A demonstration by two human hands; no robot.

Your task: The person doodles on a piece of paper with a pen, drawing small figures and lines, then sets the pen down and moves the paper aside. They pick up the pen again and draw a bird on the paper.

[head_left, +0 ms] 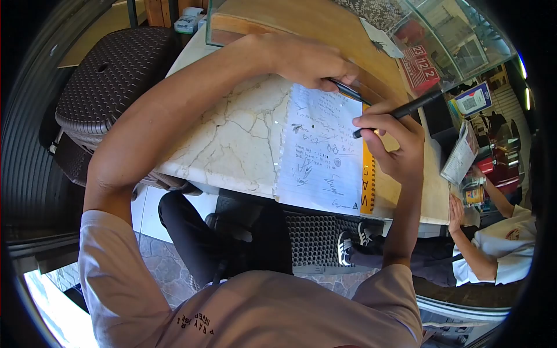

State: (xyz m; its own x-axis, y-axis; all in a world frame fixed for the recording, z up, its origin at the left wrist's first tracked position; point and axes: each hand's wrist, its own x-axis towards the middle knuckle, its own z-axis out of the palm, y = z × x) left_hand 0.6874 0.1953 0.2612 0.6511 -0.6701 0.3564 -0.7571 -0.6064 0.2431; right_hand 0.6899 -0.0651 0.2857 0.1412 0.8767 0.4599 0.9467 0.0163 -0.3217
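Your right hand point(397, 139) pinched a black pen point(415, 106) in its fingers | your left hand point(313, 61), a dark slim object point(346, 90) | notebook point(316, 145): counter's point(232, 130) near edge

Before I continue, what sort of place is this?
Probably a small shop or eatery, seen from its service counter: glass casework stands on the marble-patterned countertop, with a QR-code sign and a red number display nearby.

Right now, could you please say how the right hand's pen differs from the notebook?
The pen is slim and black; the notebook is broad, mostly white with orange. The pen is tilted in the right hand; the notebook lies flat on the counter.
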